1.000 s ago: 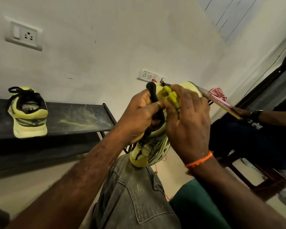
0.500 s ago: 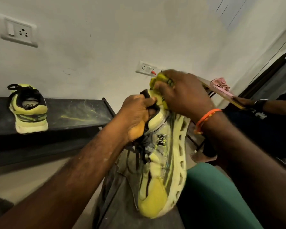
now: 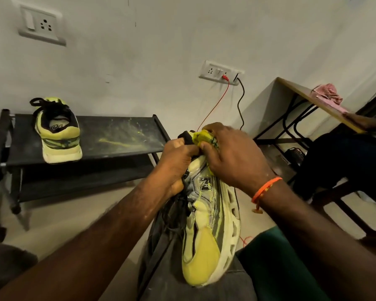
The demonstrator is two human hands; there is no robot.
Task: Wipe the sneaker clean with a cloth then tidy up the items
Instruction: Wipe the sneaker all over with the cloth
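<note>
Two hands on sneaker point(image 3: 206, 231) propped on lap, toe toward viewer. Left hand point(image 3: 178, 164) grips collar; right hand point(image 3: 230, 157) presses bunched yellow cloth point(image 3: 201, 136) at heel. Wiping underway; tidying remains. Second sneaker point(image 3: 57, 131) on rack point(image 3: 122, 135).

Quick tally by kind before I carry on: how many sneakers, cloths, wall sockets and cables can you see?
Sneakers: 2, one held, one on the rack
Cloths: 2, a yellow one in the right hand, a pink one on the desk
Wall sockets: 2, upper left, middle
Cables: 2, red, black
Total: 8
</note>
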